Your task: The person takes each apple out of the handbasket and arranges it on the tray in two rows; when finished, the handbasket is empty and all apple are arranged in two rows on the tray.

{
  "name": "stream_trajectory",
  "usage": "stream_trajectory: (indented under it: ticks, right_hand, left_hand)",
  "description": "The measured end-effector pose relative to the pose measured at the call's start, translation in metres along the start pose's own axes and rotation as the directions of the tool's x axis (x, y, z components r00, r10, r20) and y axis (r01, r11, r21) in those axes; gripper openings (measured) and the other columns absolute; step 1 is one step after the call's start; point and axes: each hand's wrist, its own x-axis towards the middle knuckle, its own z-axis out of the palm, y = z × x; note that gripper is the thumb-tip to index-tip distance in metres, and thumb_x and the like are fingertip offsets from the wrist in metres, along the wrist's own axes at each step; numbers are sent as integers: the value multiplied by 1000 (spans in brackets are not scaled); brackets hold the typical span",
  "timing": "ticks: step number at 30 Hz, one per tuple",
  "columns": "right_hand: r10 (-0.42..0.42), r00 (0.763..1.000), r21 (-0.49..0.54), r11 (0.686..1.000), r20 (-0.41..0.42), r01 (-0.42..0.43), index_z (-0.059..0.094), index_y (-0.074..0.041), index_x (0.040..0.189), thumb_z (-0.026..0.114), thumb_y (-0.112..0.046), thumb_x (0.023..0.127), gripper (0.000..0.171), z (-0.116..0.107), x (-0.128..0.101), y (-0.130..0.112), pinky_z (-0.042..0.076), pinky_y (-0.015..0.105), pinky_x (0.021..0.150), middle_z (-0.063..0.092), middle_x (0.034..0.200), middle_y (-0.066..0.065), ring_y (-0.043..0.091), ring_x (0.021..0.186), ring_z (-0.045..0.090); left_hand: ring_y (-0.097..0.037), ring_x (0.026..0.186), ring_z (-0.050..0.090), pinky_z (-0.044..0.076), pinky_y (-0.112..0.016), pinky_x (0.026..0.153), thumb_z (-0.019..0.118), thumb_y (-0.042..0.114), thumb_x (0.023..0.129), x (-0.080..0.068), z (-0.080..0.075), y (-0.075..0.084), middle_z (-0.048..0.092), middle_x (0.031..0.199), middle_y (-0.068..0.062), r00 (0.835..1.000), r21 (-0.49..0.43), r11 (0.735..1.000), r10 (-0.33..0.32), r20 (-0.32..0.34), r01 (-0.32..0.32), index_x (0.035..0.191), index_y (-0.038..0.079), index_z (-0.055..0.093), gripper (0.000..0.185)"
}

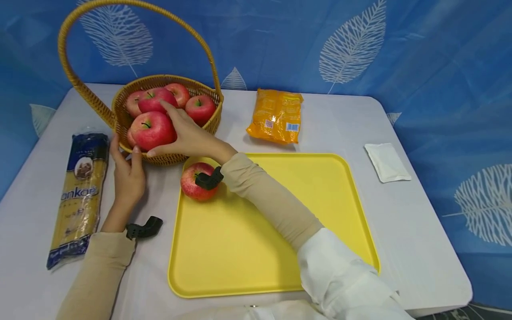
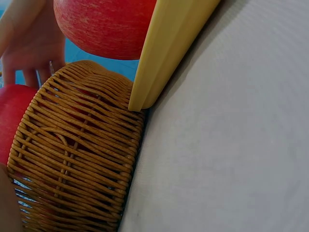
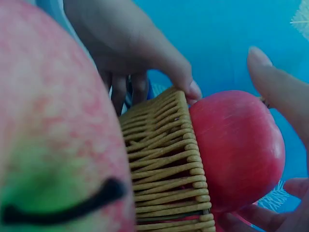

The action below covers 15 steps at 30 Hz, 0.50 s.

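Observation:
A wicker basket [image 1: 218, 113] with a tall handle holds several red apples at the back left. My right hand [image 1: 196, 138] reaches over its near rim, fingers spread about the large front apple [image 1: 150, 129]. A gap shows between thumb and apple [image 3: 236, 150] in the right wrist view. At the basket's near-left side, my left hand [image 1: 130, 178] holds the rim, thumb tip on the edge beside that apple. One more apple [image 1: 194, 189] sits on the far-left corner of the yellow tray [image 1: 256, 249], partly covered by the black wrist mount.
A pack of spaghetti [image 1: 80, 195] lies left of my left forearm. Behind the tray is an orange packet [image 1: 277, 116], and a small white sachet [image 1: 386, 162] lies at the right. My right forearm crosses above the tray. A blue leaf-patterned cloth [image 1: 280, 44] hangs behind the table.

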Motion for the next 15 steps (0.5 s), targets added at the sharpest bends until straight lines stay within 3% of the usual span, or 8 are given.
stream_trajectory:
  ticks: [10,15]
  right_hand:
    - [59,998,-96,994,15,-58,-15,-28,143,71,-59,63,122,4,17,-12,29,26,107,13,150,-2,10,134,23]
    - [74,997,-109,991,2,-73,-11,-26,144,70,-59,64,119,4,19,-14,31,27,106,18,149,1,13,132,28]
  left_hand:
    - [-34,129,34,26,-53,105,34,37,97,0,2,-2,31,144,-18,1000,-13,1000,9,-11,-9,144,25,5,56]
    - [-34,130,34,26,-53,105,33,39,97,1,1,-3,30,144,-18,1000,-10,1000,8,-9,-8,144,27,4,56]
